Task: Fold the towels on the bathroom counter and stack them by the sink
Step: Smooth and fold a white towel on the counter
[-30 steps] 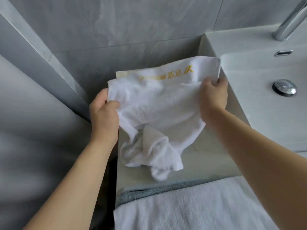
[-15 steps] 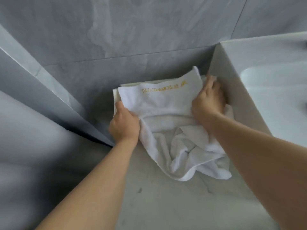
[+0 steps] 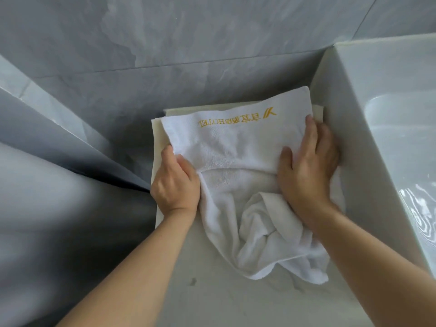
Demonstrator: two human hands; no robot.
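Both hands are on the white towel point(image 3: 236, 147): the left hand point(image 3: 175, 182) grips its left edge in curled fingers, and the right hand point(image 3: 306, 166) presses flat with fingers straight near the right edge. It lies on the tabletop point(image 3: 212, 298) just beside the sink point(image 3: 377, 114), its far, logo-bearing half spread over a cream towel point(image 3: 157, 138) and its near half bunched. The fold looks barely begun to me; next, that crumpled near half needs pulling straight and smoothing before it is folded over.

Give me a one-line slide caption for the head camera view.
Both hands spread a white towel on the counter beside the sink: left hand gripping, right hand pressing flat.
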